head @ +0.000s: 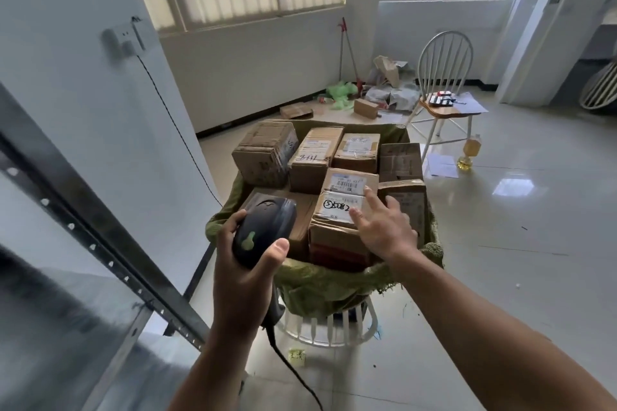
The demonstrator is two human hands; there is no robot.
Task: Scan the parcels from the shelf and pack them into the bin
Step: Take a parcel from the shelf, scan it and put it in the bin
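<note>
Left hand (pixel 245 272) grips the scanner (pixel 265 228); right hand (pixel 384 232), fingers spread, rests on the labelled parcel (pixel 334 213) atop the crowded bin (pixel 320 280) (piled above its rim). Pressed off-centre, that parcel could tip or slide out, I judge, since nothing walls it in.

The parcels (pixel 334 233) are plain brown cardboard, matt and creased, with smooth white paper labels (pixel 344 205). The scanner (pixel 263 227) is matt black plastic with a green button. The bin (pixel 320 280) is draped over its rim in rough green woven cloth. The floor (pixel 517 243) is glossy pale tile. The shelf frame (pixel 86 230) is dull grey metal.
</note>
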